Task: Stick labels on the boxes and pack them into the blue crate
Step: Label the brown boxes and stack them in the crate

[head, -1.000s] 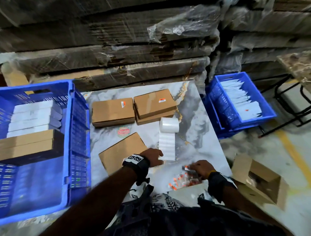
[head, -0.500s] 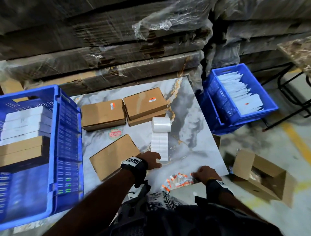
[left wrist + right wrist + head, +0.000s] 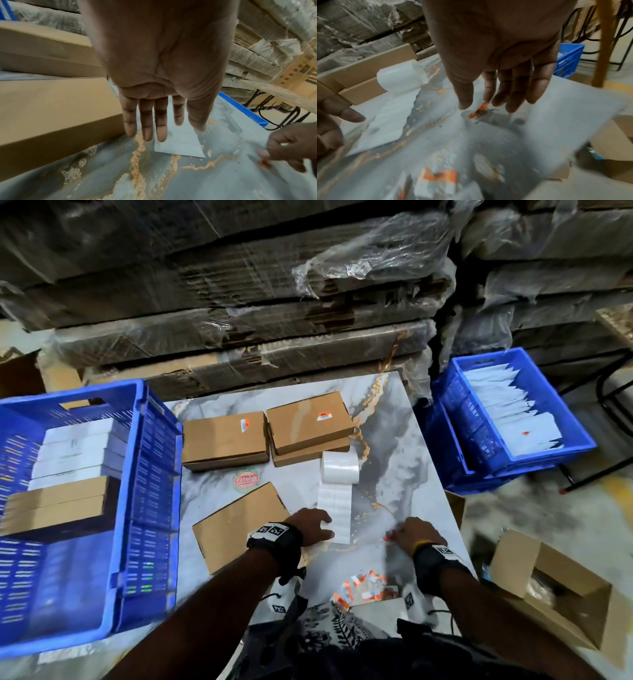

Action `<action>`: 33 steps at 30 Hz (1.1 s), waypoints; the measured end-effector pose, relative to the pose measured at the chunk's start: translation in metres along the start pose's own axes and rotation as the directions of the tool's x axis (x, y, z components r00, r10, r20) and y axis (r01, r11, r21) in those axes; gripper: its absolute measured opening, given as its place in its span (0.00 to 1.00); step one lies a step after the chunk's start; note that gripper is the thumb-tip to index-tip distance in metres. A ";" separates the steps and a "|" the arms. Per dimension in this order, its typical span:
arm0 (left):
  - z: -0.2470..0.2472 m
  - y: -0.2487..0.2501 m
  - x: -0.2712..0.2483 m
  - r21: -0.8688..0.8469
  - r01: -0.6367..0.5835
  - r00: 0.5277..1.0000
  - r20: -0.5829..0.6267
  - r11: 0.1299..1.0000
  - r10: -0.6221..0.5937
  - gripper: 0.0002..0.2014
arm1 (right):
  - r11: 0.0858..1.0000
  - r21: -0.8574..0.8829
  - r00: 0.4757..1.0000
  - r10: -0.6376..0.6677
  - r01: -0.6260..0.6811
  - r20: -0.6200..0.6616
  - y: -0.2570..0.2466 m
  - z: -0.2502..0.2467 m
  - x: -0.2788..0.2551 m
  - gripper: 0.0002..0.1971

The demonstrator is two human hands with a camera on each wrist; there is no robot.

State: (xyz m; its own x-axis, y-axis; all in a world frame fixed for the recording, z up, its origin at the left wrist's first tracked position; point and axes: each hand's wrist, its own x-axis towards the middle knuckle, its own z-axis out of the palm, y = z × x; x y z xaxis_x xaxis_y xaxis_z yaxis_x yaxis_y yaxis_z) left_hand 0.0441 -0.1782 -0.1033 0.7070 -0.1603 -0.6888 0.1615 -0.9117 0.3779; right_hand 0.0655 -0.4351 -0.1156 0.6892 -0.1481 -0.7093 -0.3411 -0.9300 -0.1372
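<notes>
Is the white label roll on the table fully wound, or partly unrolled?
Partly unrolled: from the label roll a flat strip runs across the table to the left hand.

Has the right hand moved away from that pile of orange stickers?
Yes. The right hand moved up the table, away from the orange stickers, toward the label strip.

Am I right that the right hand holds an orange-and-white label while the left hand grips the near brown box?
Not quite. The right hand does hold the orange-and-white label, but the left hand lies flat, fingers straight, on the white label strip beside the near brown box. The left wrist view shows it.
</notes>
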 end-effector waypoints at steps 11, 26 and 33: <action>0.000 -0.004 0.005 -0.040 0.023 1.000 0.009 0.999 -0.023 0.24 | 0.980 0.196 0.949 -0.024 -0.040 0.315 0.009 -0.006 0.009 0.16; 0.017 0.021 0.016 0.018 -0.028 0.995 0.096 0.999 0.026 0.26 | 0.996 0.032 0.978 0.081 -0.089 0.194 0.070 0.038 -0.008 0.26; 0.017 0.015 0.016 0.025 -0.009 0.995 0.099 1.000 0.006 0.26 | 0.992 -0.075 0.990 0.113 -0.107 0.090 0.058 0.032 -0.025 0.28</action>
State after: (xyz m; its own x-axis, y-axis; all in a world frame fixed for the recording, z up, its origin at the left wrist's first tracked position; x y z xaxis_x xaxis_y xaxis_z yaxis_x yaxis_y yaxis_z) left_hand 0.0460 -0.2010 -0.1197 0.6360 -0.2029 -0.7445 0.1379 -0.9194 0.3684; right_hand 0.0078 -0.4747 -0.1283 0.5859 -0.2215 -0.7795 -0.3640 -0.9314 -0.0089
